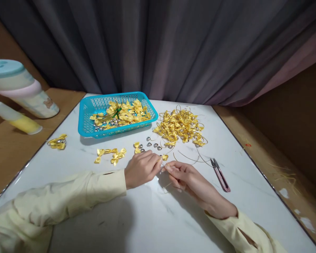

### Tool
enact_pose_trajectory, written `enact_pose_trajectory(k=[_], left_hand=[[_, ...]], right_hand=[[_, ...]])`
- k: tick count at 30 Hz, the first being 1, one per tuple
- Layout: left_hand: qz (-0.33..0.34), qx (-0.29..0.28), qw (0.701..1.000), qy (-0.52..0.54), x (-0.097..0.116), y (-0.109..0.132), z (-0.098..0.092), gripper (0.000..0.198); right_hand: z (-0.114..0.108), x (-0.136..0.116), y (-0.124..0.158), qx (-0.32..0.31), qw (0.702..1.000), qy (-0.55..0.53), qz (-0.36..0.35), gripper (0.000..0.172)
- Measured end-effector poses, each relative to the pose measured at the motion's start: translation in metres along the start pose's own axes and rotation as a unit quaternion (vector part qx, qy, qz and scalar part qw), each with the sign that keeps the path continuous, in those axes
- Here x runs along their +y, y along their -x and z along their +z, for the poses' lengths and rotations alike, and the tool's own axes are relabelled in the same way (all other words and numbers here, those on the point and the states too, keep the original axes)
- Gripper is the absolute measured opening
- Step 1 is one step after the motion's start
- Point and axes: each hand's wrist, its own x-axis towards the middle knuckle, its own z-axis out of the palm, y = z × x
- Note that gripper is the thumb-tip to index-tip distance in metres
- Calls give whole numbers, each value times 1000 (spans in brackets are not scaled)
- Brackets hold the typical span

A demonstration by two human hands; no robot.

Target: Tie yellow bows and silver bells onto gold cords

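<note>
My left hand point(143, 168) is closed, its fingertips pinched on a thin gold cord. Facing it, my right hand point(185, 175) pinches the same kind of cord between thumb and forefinger, with a loose end curving below. Exact details at the fingertips are too small to tell. Just behind them lies a small yellow bow point(164, 157). Several silver heart-shaped bells or beads point(156, 145) are scattered beyond my left hand, beside another yellow satin bow point(137, 147). More loose bows point(118, 155) lie to the left.
A blue basket point(118, 130) holds bows and silver pieces. Right of it is a pile of corded bows point(180, 126). Pink-handled thread snips point(221, 176) lie right of my hand, near loose cords point(191, 158). A bundle point(58, 142), tumbler point(28, 93) and roll point(18, 119) are at left.
</note>
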Motion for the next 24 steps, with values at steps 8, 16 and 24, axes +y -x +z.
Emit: enact_pose_trajectory(k=[8,16,24], left_hand=[[45,-12,999,-12,1,1,-1,27],[131,2,988,-76,0,0,-1,29],[-24,-11,997,75,2,1,-1,22]], right_hand=[[-8,-10,-2,8,999,34,-29,32],[4,-16,0,50,972,222,-67,35],[14,14,7,103,828,523,-175,25]])
